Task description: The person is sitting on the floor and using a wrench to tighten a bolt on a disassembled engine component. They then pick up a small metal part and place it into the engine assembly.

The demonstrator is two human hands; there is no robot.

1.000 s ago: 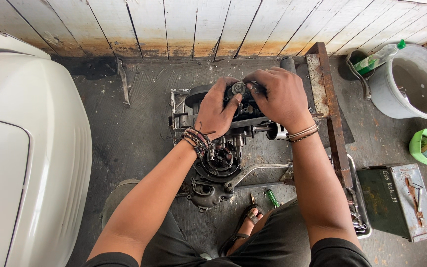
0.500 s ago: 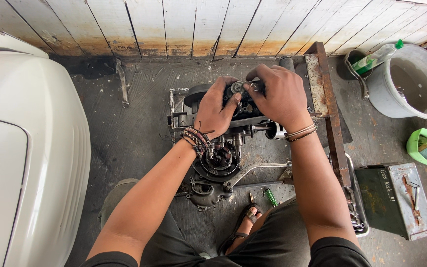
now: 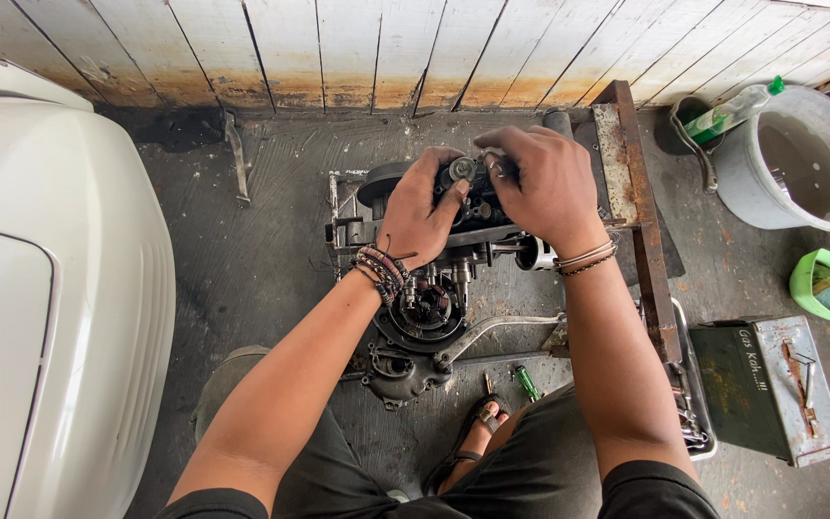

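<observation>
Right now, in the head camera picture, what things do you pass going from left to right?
White vehicle body → left hand → right hand, both on the dark engine → rusty metal bar → grey bucket → green cup.

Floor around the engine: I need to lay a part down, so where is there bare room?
Bare concrete lies left of the engine, between it and the white vehicle body, below the metal strip. The right is crowded: rusty bar, green tool box, bucket. Both hands, left hand and right hand, cover the engine's top.
</observation>
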